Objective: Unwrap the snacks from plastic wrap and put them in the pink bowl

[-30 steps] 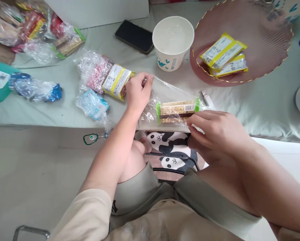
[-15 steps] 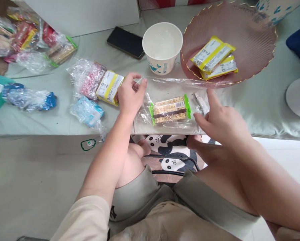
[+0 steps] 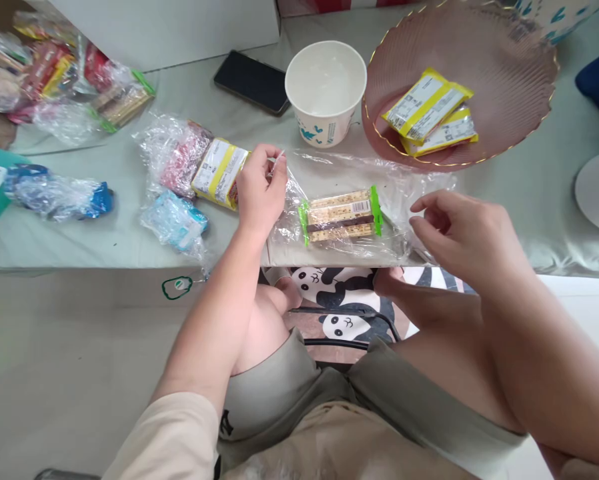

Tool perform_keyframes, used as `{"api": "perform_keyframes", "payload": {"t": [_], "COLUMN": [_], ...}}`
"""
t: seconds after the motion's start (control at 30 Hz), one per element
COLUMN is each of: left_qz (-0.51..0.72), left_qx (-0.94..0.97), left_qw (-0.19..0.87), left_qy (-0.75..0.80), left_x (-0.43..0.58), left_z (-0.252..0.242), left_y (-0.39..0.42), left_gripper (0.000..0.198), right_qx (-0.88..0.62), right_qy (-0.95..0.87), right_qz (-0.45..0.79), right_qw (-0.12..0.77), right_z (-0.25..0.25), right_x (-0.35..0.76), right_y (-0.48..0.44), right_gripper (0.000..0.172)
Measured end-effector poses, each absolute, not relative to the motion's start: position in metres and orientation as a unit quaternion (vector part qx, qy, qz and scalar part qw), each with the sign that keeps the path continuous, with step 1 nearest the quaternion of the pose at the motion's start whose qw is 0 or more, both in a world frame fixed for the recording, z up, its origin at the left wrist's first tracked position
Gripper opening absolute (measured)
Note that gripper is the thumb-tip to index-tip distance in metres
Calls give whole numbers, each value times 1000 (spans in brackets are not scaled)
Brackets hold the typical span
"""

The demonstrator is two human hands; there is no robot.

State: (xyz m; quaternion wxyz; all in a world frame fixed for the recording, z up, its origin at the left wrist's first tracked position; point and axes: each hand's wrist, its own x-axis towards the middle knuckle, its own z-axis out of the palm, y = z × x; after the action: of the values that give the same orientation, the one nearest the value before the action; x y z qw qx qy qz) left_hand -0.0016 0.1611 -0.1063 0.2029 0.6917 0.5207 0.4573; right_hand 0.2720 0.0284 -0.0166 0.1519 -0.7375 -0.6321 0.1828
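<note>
A pack of wafer sticks point(image 3: 340, 217) with green ends lies on a spread sheet of clear plastic wrap point(image 3: 397, 180) at the table's front edge. My left hand point(image 3: 262, 190) pinches the wrap's left edge between thumb and fingers. It is beside a yellow-and-white snack packet point(image 3: 220, 172), whose right end it partly hides. To the right of the wafers, my right hand point(image 3: 462, 237) hovers by the wrap's right end, thumb and forefinger slightly apart with nothing visible between them.
Behind the wafers stand a white paper tub point(image 3: 324, 90), a black phone point(image 3: 252, 82) and a pink bowl point(image 3: 499, 87) holding yellow packets point(image 3: 428, 107). To the left lie wrapped bundles, pink point(image 3: 179, 157), light blue point(image 3: 174, 220) and dark blue point(image 3: 59, 193), and piled snacks point(image 3: 49, 73).
My left hand has closed on the wrap's edge. My right hand has drawn back to the right and down, its pointing forefinger now curled, and the wrap's right end has shifted.
</note>
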Motion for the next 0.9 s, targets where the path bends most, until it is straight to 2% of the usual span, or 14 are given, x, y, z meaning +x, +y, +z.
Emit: {"api": "perform_keyframes", "payload": {"t": [0.2, 0.37, 0.5, 0.6, 0.7, 0.73, 0.8, 0.9], "left_qz": [465, 475, 376, 297, 277, 280, 294, 326], "left_qx": [679, 713, 842, 903, 913, 912, 911, 906], "left_qw": [169, 77, 113, 83, 35, 24, 13, 17], "left_qy": [543, 509, 369, 298, 297, 297, 290, 270], "left_x": [-5, 4, 41, 70, 84, 85, 85, 81], "left_z": [-101, -59, -36, -42, -53, -56, -58, -57], "left_y": [159, 116, 63, 41, 38, 38, 40, 39], "left_gripper": [21, 25, 24, 31, 7, 6, 19, 24], "right_qx": [-753, -742, -731, -732, -733, -733, -737, -745], "right_qy": [-578, -581, -555, -511, -503, -502, -500, -490], "right_qz": [169, 151, 166, 204, 204, 207, 212, 215], "right_qw": [266, 298, 361, 401, 410, 409, 402, 398], "right_z": [-19, -18, -24, -29, -31, -31, -31, -29], "right_x": [279, 278, 277, 275, 274, 273, 274, 275], "right_y": [27, 28, 29, 32, 36, 37, 40, 43], "right_gripper": [7, 7, 11, 15, 20, 21, 23, 23]}}
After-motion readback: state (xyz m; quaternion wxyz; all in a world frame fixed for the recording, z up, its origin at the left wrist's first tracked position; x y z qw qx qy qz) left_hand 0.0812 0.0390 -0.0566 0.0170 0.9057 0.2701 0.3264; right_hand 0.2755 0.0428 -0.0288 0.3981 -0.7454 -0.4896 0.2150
